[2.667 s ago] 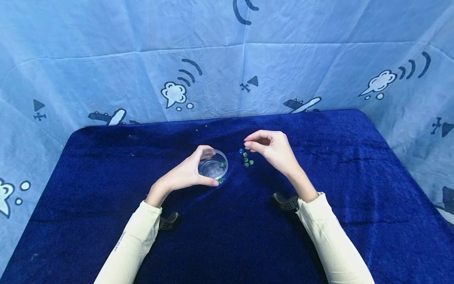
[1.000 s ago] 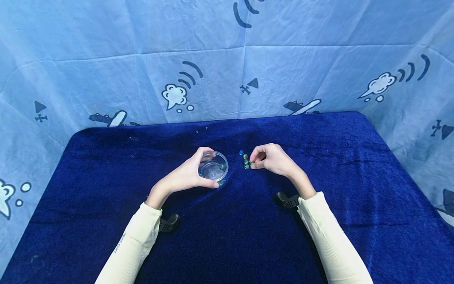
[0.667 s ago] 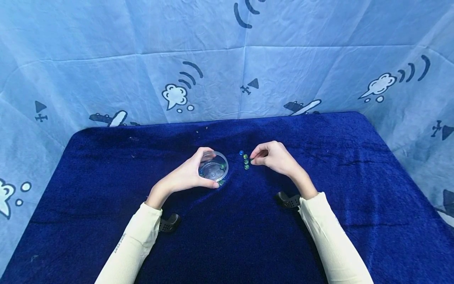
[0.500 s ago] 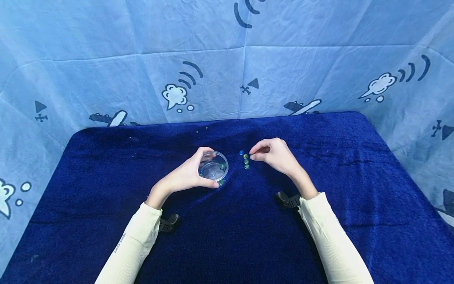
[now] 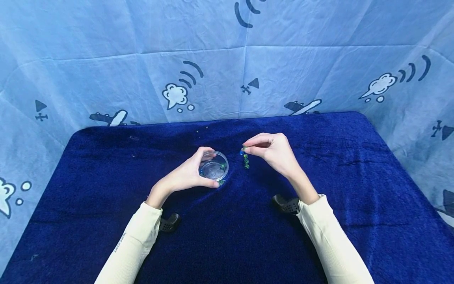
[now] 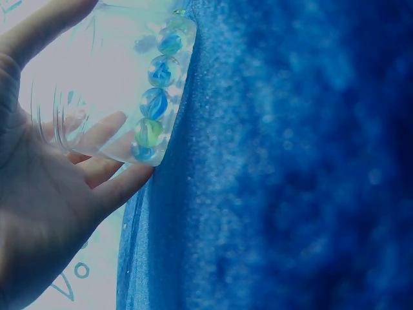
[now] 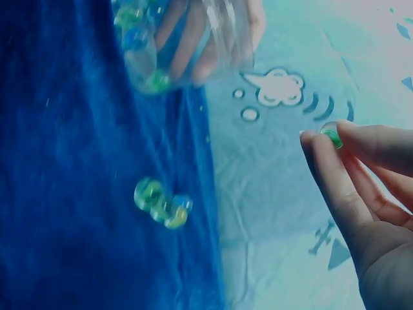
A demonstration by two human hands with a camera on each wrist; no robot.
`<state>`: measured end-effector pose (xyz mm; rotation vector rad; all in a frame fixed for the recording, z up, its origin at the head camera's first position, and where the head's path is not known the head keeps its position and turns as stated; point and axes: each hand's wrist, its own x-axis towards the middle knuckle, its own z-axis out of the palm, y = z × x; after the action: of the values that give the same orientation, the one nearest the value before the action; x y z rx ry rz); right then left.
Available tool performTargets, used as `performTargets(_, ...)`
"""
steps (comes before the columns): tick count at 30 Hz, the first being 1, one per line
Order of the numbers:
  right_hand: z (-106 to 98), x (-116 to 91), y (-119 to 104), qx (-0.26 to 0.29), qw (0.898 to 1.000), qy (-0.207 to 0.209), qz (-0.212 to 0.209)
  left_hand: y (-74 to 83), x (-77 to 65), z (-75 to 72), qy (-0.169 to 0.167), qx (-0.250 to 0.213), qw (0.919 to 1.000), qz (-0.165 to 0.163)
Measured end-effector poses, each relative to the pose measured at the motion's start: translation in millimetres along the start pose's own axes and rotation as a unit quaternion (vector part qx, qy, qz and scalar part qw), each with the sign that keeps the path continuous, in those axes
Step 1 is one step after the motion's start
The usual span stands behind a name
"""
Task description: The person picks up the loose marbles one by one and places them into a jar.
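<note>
Currently green marble (image 7: pixel 332 137) in right hand (image 5: pixel 274 153), cup (image 5: pixel 213 170) in left hand (image 5: pixel 189 170).

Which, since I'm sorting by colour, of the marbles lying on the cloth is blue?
The blue marble at the row's far end, nearest the right hand; the other three marbles show green or yellow.

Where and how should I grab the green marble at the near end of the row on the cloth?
I'd pinch the near green marble at its widest, across its left and right flanks, coming from above right. It is round, and the next marble crowds its far side, while the flanks look free; the clear container is off to the left.
</note>
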<state>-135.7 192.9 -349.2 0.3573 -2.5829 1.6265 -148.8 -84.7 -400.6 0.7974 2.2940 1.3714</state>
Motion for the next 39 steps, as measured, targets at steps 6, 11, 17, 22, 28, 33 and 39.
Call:
performTargets(6, 14, -5, -11, 0.025, 0.999, -0.026, -0.003, -1.0, 1.0, 0.3, -0.001, 0.001, 1.0000, 0.000)
performTargets(11, 26, -8, -15, 0.033, 0.999, -0.041, -0.006, -0.2, 1.2, 0.5, -0.001, 0.004, 1.0000, -0.007)
performTargets(17, 33, -10, -16, 0.035, 0.998, -0.049, -0.021, 0.3, 0.5, 0.8, 0.001, 0.002, 1.0000, -0.003)
performTargets(22, 38, -10, -15, 0.025, 0.997, -0.057, -0.035, 0.2, 0.5, 0.3, 0.000, 0.003, 1.0000, -0.001)
performTargets(28, 41, -10, -12, 0.004, 0.997, -0.061, -0.047, 0.8, -0.4, 0.2, -0.002, 0.004, 1.0000, -0.002)
performTargets(33, 44, -11, -10, -0.013, 0.996, -0.064, -0.056, -1.1, 0.1, 0.4, -0.003, 0.007, 1.0000, -0.001)
performTargets(39, 47, -11, -9, -0.019, 0.996, -0.061, -0.067, -0.3, 0.1, 0.0, -0.004, 0.011, 0.9999, -0.004)
